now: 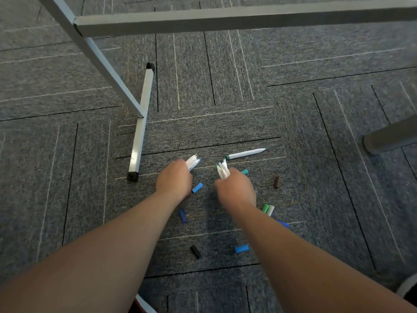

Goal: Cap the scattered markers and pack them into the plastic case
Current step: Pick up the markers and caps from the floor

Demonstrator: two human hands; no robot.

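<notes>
My left hand [174, 178] grips a bundle of white uncapped markers [193, 162] whose tips stick out past the fingers. In my right hand [235, 188] is a second bundle of white markers [222, 170], tips pointing up and away. One uncapped white marker with green ends [246, 153] lies alone on the carpet just beyond both hands. Loose caps are scattered around my arms: a light blue cap [197, 187], a dark blue cap [182, 215], a black cap [195, 251], another light blue cap [242, 248], two green caps [267, 209], a brown cap [276, 181] and a teal cap [244, 171]. No plastic case is in view.
A white metal stand foot [141, 129] with black end caps lies on the grey carpet to the left, with its leg rising toward the top left. A grey crossbar [225, 21] spans the top. A dark chair base [388, 138] enters at the right edge.
</notes>
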